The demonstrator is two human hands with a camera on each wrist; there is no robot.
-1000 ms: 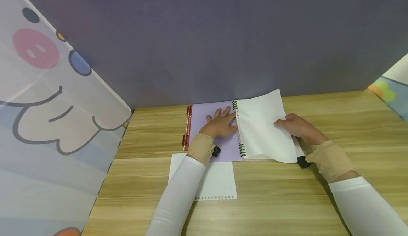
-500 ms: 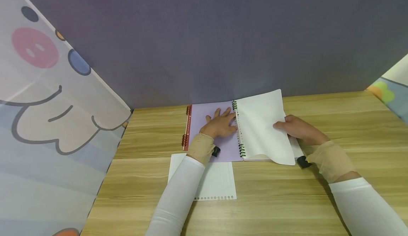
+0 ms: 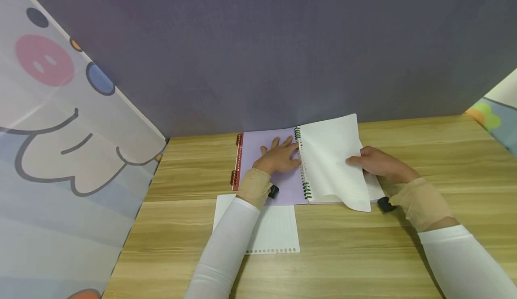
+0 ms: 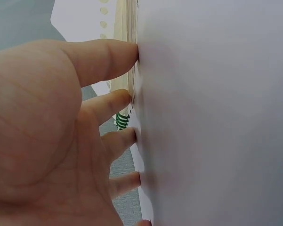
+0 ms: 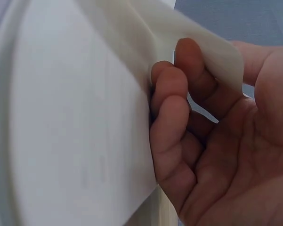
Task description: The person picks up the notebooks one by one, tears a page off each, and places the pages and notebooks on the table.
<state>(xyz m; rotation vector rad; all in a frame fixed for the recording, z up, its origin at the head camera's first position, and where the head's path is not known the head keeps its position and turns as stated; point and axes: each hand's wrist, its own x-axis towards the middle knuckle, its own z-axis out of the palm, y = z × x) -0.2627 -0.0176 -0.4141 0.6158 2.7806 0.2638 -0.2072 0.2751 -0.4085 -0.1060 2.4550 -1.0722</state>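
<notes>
A spiral notebook (image 3: 285,190) lies spread on the table, its purple cover to the left and white pages to the right of a green coil (image 3: 307,190). My left hand (image 3: 279,159) presses on the cover with fingers spread, fingertips reaching the coil edge; the left wrist view shows the fingers straight against the purple surface. On the right, my right hand (image 3: 381,162) pinches the outer edge of a white page (image 3: 331,155), thumb on top and curled fingers beneath. That page is lifted and bowed, its near corner hanging over the notebook's lower edge.
Under my left forearm lies a loose lined sheet (image 3: 276,231) with holes along its near edge. A red spiral binding (image 3: 237,162) shows at the notebook's left. Behind the wooden table (image 3: 343,254) rises a grey panel (image 3: 282,52); a cartoon-printed panel (image 3: 72,164) stands left.
The pinched page's near corner has shifted slightly left and down, baring more of the page below. My right hand has moved a little; my left hand has stayed in place.
</notes>
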